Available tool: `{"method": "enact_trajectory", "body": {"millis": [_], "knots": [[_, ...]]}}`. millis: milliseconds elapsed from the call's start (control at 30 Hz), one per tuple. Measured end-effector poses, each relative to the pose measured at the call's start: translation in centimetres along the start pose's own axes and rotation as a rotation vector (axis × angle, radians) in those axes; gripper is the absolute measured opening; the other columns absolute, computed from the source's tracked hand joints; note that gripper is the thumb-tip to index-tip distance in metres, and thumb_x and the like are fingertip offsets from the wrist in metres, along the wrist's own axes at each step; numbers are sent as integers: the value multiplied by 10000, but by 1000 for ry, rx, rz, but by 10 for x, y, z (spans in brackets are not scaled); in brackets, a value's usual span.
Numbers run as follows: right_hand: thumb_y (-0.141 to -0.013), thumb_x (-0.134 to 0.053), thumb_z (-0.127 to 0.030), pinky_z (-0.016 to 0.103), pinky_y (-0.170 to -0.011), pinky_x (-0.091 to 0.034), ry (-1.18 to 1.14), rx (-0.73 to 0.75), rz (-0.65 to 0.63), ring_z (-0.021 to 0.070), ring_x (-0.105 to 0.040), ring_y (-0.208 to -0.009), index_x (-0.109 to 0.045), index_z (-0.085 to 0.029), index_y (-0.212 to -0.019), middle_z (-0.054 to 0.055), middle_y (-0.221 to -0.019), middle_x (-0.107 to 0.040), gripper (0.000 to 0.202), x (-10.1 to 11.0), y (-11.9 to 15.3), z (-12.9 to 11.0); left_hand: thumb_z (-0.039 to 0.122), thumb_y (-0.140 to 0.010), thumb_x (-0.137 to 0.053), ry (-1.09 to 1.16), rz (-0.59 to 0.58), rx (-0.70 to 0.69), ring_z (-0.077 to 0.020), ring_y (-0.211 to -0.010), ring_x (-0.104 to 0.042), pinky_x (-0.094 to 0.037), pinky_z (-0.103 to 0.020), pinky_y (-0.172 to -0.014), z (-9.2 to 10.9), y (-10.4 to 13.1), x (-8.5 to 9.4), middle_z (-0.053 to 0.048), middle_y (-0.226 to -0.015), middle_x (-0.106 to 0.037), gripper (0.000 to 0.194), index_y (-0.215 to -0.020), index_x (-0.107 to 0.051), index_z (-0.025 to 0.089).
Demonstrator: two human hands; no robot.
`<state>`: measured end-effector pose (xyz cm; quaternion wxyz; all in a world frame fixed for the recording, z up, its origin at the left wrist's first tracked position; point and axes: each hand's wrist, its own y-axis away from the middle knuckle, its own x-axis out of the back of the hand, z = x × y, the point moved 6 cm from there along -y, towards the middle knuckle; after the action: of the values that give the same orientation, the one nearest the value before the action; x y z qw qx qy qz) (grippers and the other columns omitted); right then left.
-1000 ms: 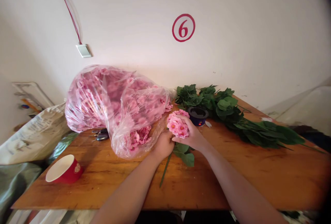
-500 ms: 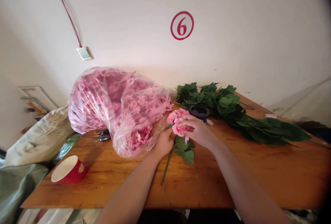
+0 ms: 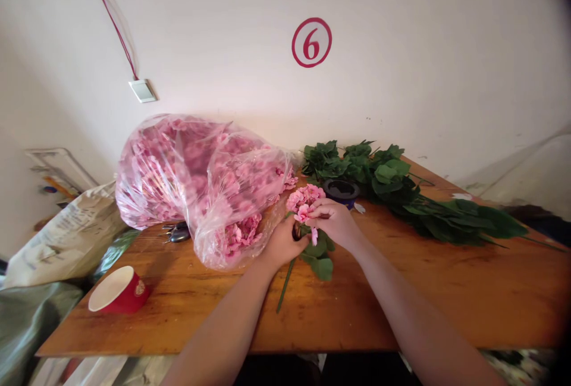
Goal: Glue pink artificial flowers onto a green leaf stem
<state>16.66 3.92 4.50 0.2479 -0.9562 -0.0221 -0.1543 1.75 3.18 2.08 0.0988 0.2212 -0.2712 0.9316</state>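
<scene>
A pink artificial flower (image 3: pixel 303 197) on a green stem with leaves (image 3: pixel 322 267) is between my two hands, above the wooden table. My left hand (image 3: pixel 286 241) is closed around the stem just below the bloom; the cut end of the stem points down toward me. With thumb and fingers together, my right hand (image 3: pixel 335 223) pinches the lower pink petals from the right side. One petal cluster (image 3: pixel 314 236) hangs below the right fingertips. The exact spot where the left fingers meet the stem is partly hidden.
A clear plastic bag (image 3: pixel 200 178) full of pink blooms lies at the left. Behind my hands is a dark tape roll (image 3: pixel 341 191); leafy green stems (image 3: pixel 392 187) spread to the right. A red paper cup (image 3: pixel 120 291) and keys (image 3: pixel 177 232) are on the table (image 3: pixel 446 297).
My left thumb has stretched out to the right below the bloom. My right fingers have drawn closer together on the lower petals. The view has shifted slightly.
</scene>
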Motion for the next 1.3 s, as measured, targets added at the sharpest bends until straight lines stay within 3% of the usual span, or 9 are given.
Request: {"method": "enact_trajectory", "body": {"millis": [67, 167, 367, 567, 733, 900, 1000, 1167, 1300], "knots": [[-674, -742, -395, 310, -662, -510, 8, -16, 34, 180, -607, -743, -715, -212, -654, 43, -824, -619, 187, -7, 1, 1, 248, -694, -719, -20, -16, -71, -265, -1045, -595, -435, -382, -947, 8, 0, 0, -115, -1126, -655, 562, -1230, -569, 165], [-704, -714, -414, 303, -611, -498, 22, -37, 56, 173, -589, -688, -688, -213, -605, 37, -769, -591, 225, -12, 4, -2, 250, -727, -711, -12, -21, -105, -290, -1179, -535, -403, -414, -1003, 10, -1, 2, -140, -1279, -591, 608, -1299, -526, 160], [-826, -595, -342, 292, -620, -487, 78, 11, -104, 165, -597, -700, -703, -218, -631, 48, -832, -614, 255, -13, 9, -22, 253, -764, -687, 91, -55, -57, -280, -1190, -533, -393, -419, -1024, 4, -1, 1, -95, -1262, -620, 485, -1236, -599, 184], [-896, -485, -212, 321, -816, -468, 281, 225, -213, 179, -609, -869, -696, -223, -642, 52, -944, -648, 330, -14, 14, -49, 238, -799, -632, 272, -126, 14, -257, -1097, -597, -417, -406, -1009, -6, 0, -8, -50, -1142, -688, 317, -1106, -681, 175], [-869, -513, -135, 322, -841, -470, 356, 319, -213, 185, -597, -932, -732, -200, -838, 74, -989, -648, 231, -15, 15, -48, 233, -792, -613, 380, -101, -1, -272, -1205, -534, -364, -415, -1068, -14, -2, -8, -58, -1287, -613, 418, -1207, -636, 181], [-823, -643, -185, 335, -845, -464, 391, 363, -243, 194, -580, -924, -741, -197, -842, 75, -976, -636, 100, -22, 18, -44, 244, -780, -600, 369, -103, 41, -264, -1080, -593, -443, -396, -973, -19, -1, -9, -54, -1166, -676, 334, -1093, -693, 175], [-803, -675, -183, 331, -813, -470, 398, 366, -213, 190, -587, -888, -743, -204, -772, 68, -948, -642, 77, -26, 17, -38, 247, -785, -589, 390, -100, 55, -246, -1012, -609, -470, -364, -904, -19, 0, -9, -55, -1077, -698, 269, -1012, -707, 164], [-785, -572, -31, 310, -728, -481, 358, 391, -97, 167, -603, -782, -734, -207, -683, 49, -833, -664, 260, -27, 14, -31, 225, -758, -606, 396, -93, 79, -197, -870, -606, -457, -318, -843, -21, -1, -9, -40, -948, -700, 193, -905, -696, 140], [-765, -559, -58, 295, -699, -490, 270, 273, 48, 167, -626, -769, -748, -221, -736, 45, -816, -686, 251, -3, 8, -33, 256, -750, -631, 329, -70, 141, -144, -726, -550, -425, -254, -700, -28, -3, -10, -5, -780, -638, 160, -858, -649, 140]]}}
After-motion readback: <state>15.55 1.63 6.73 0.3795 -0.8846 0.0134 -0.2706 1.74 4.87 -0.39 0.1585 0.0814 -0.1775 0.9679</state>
